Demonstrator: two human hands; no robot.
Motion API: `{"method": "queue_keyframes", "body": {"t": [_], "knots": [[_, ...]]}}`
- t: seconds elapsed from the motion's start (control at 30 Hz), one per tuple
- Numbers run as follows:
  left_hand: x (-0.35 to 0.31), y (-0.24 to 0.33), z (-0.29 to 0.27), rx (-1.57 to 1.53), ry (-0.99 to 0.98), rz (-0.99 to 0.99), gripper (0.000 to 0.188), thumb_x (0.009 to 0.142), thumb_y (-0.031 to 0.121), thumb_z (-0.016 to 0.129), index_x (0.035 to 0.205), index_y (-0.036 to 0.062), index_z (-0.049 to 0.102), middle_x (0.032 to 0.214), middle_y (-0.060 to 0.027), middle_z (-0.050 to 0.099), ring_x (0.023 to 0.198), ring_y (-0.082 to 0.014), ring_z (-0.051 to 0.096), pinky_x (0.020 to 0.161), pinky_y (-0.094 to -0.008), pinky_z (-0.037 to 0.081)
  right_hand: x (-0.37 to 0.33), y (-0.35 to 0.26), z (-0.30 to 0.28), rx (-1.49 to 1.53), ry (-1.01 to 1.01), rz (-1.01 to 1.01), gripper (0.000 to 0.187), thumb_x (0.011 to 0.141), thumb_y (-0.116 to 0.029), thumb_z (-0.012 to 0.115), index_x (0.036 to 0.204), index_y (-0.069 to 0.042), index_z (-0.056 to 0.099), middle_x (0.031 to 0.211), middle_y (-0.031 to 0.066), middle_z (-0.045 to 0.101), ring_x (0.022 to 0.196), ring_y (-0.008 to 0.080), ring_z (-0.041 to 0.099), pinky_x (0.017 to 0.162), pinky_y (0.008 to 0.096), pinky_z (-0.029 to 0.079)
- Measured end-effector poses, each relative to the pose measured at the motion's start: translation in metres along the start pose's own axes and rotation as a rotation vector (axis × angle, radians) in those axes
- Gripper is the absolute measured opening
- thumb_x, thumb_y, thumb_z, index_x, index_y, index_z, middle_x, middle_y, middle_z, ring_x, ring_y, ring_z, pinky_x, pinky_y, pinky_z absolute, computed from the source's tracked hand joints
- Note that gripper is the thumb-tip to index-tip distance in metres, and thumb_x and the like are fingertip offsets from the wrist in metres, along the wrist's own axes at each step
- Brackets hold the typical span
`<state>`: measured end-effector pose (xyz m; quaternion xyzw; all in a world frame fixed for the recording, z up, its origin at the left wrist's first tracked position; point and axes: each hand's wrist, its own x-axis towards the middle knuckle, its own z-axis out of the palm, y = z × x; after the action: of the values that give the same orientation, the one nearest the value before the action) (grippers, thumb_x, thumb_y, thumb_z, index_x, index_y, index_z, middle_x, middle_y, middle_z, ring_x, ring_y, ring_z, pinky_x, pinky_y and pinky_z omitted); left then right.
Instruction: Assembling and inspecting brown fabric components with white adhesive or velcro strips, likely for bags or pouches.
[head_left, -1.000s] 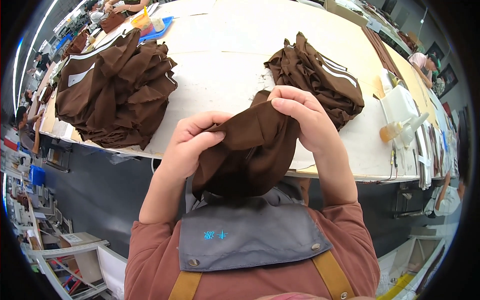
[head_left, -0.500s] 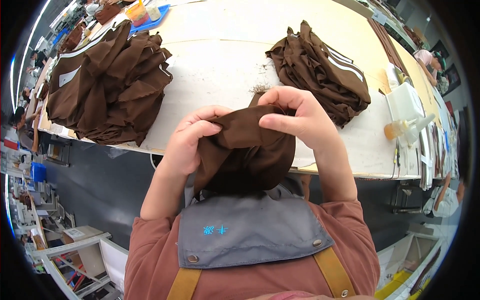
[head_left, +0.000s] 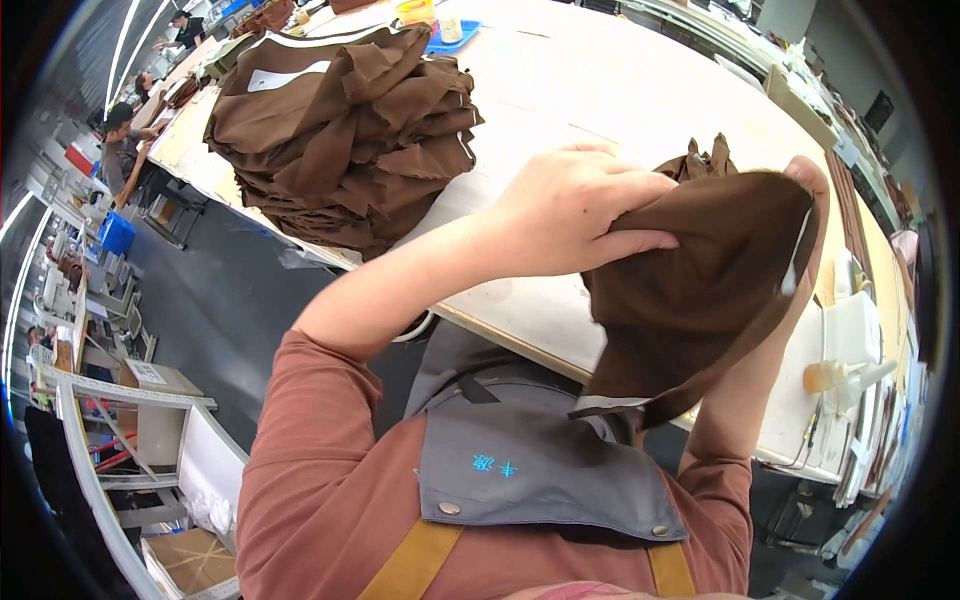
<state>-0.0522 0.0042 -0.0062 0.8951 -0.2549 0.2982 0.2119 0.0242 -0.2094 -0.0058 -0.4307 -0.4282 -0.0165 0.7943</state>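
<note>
A piece of brown fabric (head_left: 700, 270) hangs between my hands over the table's near edge on the right. White strips show along its right side and lower hem. My left hand (head_left: 575, 210) pinches the fabric's upper left edge between thumb and fingers. At the top right corner my right hand (head_left: 808, 180) holds the cloth, most of that hand and forearm being behind it. A small heap of the same brown cloth (head_left: 695, 163) peeks out beyond, largely covered by the held piece. To the left stands a tall pile of brown fabric pieces (head_left: 340, 150) with white strips.
The pale table (head_left: 560, 80) stretches away in front. A blue tray (head_left: 458, 38) with small containers sits at its far side. On the right are a white box (head_left: 850, 328) and a bottle of amber liquid (head_left: 825, 376). People work at the left; a white metal frame (head_left: 140, 392) stands lower left.
Both hands have moved right with the brown fabric, which now hangs spread in front of the right heap instead of bunched before my chest. My view has shifted too.
</note>
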Motion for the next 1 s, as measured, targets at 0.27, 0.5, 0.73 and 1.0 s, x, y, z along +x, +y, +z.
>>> {"method": "queue_keyframes", "body": {"t": [0.27, 0.5, 0.73, 1.0], "knots": [[0.038, -0.038, -0.154, -0.001, 0.720, -0.566, 0.042, 0.097, 0.018, 0.058, 0.135, 0.0003, 0.053, 0.115, -0.0153, 0.065, 0.104, -0.0216, 0.061, 0.090, -0.0333, 0.048, -0.015, 0.003, -0.075, -0.661, 0.381, 0.198, 0.033, 0.097, -0.022, 0.063, 0.126, -0.008, 0.056, 0.124, 0.0049, 0.063, 0.100, 0.0106, 0.062, 0.080, 0.0213, 0.047], [-0.147, -0.293, -0.317, 0.577, 0.298, -0.846, 0.053, 0.094, 0.035, 0.064, 0.129, -0.0040, 0.057, 0.117, -0.0209, 0.067, 0.110, -0.0299, 0.065, 0.094, -0.0385, 0.049, -0.064, 0.046, -0.122, -0.943, 0.324, 0.387, 0.028, 0.091, -0.015, 0.069, 0.116, -0.006, 0.061, 0.114, 0.0033, 0.062, 0.091, 0.0109, 0.058, 0.075, 0.0243, 0.049], [-0.287, -0.393, -0.318, 0.783, 0.131, -1.129, 0.064, 0.090, 0.047, 0.061, 0.129, -0.0027, 0.052, 0.121, -0.0245, 0.063, 0.116, -0.0379, 0.060, 0.095, -0.0417, 0.047, -0.070, 0.057, -0.139, -1.460, 0.099, 0.162, 0.026, 0.086, -0.014, 0.069, 0.111, -0.006, 0.063, 0.116, 0.0078, 0.063, 0.109, 0.0259, 0.058, 0.093, 0.0356, 0.045], [-0.216, -0.275, -0.328, 0.929, 0.342, -1.008, 0.061, 0.095, 0.045, 0.062, 0.127, -0.0073, 0.056, 0.121, -0.0195, 0.064, 0.111, -0.0298, 0.063, 0.096, -0.0364, 0.048, -0.070, 0.044, -0.202, -1.684, 0.293, 0.102, 0.029, 0.084, -0.018, 0.070, 0.111, -0.009, 0.064, 0.111, 0.0091, 0.067, 0.107, 0.0307, 0.059, 0.093, 0.0411, 0.047]]}}
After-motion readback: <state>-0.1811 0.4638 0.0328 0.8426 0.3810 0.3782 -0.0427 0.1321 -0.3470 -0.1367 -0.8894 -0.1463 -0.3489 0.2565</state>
